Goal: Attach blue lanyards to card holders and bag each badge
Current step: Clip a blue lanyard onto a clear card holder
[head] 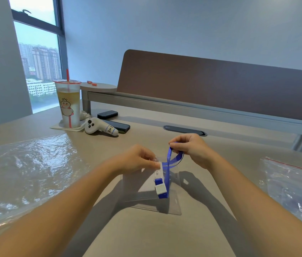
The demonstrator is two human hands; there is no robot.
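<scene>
Clear card holder [146, 190] tilted above table, blue lanyard [168, 169] looped through top.

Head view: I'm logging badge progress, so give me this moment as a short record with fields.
left hand: pinches the top edge of the card holder
right hand: pinches the blue lanyard, lifted above the holder
lanyard clip: lies over the holder
empty bag: flat on the table, left of the arms
second bag: at right, blue items inside
bagged yet: no

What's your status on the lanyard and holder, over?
Left hand pinches clear card holder at its top edge. Right hand pinches blue lanyard loop, raised above it. Badge not bagged. Nothing in the way.
</scene>
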